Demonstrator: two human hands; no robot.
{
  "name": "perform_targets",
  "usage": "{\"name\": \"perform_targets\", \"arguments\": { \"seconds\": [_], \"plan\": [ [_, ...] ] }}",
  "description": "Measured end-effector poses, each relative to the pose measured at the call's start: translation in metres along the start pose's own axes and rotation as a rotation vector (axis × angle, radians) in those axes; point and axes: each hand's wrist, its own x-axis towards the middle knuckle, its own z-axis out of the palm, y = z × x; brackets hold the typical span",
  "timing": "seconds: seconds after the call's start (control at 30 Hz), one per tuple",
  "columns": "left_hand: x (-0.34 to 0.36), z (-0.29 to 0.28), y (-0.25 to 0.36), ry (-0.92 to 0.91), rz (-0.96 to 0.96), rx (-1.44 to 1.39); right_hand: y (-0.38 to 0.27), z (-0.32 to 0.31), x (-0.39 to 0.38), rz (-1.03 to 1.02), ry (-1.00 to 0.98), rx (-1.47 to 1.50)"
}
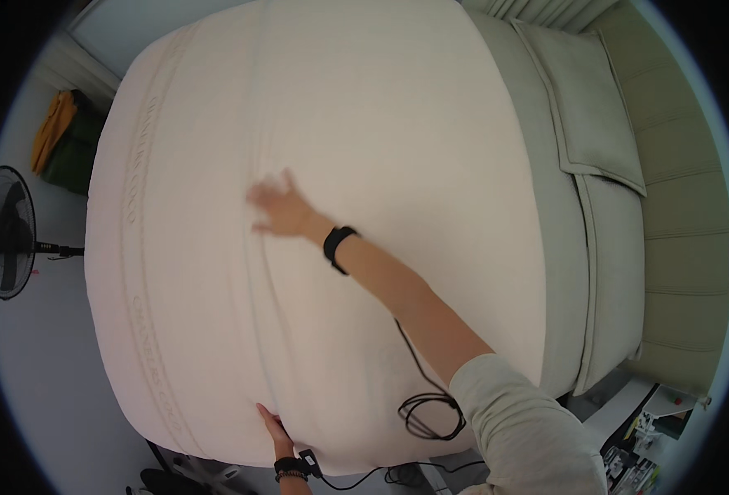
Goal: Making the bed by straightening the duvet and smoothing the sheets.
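Observation:
A pale cream bed cover (381, 148) with stitched bands near its left end is spread over a large bed. My right hand (280, 206), smeared by motion, is over the middle of the cover with its fingers spread and nothing in them. A black band circles that wrist. My left hand (275, 429) lies against the cover at the near edge, fingers stretched out, partly hidden from above. Faint creases (257, 280) run across the cover between the two hands. Dark beads circle the left wrist, beside a small black box (309, 462) on a cable.
A coiled black cable (430, 415) lies on the near edge, partly under my right arm. Grey-green pillows (587, 107) rest against the padded headboard (682, 181). At the left stand a fan (8, 231) and an orange and green bundle (68, 140). A cluttered bedside table (628, 412) is lower right.

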Motion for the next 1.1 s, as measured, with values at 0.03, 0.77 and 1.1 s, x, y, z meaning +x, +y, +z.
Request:
{"name": "perform_targets", "arguments": {
  "seconds": [0.03, 0.77, 1.1],
  "plan": [
    [0.001, 0.006, 0.001, 0.024, 0.014, -0.017, -0.014, 0.005, -0.002, -0.237, -0.121, -0.011],
    [-0.018, 0.019, 0.020, -0.107, -0.143, 0.259, 0.361, -0.165, -0.226, 1.277, 0.265, -0.411],
    [0.027, -0.020, -0.022, -0.062, 0.045, 0.048, 0.134, -0.007, 0.108, 0.477, 0.307, -0.149]
  ]
}}
